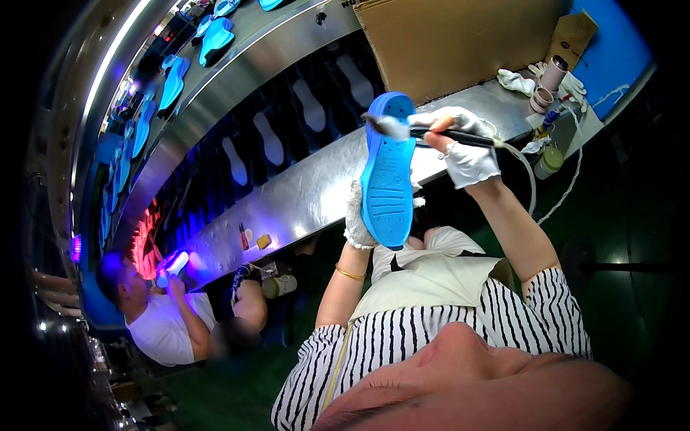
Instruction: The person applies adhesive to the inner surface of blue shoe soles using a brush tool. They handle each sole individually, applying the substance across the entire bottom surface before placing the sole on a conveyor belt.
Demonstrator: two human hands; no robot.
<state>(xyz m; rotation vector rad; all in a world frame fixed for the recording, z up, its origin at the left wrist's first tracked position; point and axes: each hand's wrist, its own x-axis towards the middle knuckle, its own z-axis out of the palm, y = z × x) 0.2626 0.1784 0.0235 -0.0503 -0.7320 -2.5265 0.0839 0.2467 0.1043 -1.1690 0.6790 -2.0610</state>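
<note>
My left hand (356,221), in a white knitted glove, grips a bright blue shoe sole (388,190) from its left side and from beneath. The sole stands lengthwise in front of me, its ribbed and dotted face toward me. Across its far end lies a brush (467,135) with a black handle, its pale bristles dark at the tip. My right hand (467,154), in a white glove with bare fingertips, is closed round that handle. A thin pale tube (530,176) runs from the handle's rear end. Whether the bristles press on the sole, I cannot tell.
Beyond my hands runs a metal bench (316,190), with grey insole shapes (309,104) behind it. Blue shoe parts (215,39) ride a conveyor at far left. A cardboard box (460,43), cups (552,75) and a jar (550,161) stand right; a co-worker (169,323) sits left.
</note>
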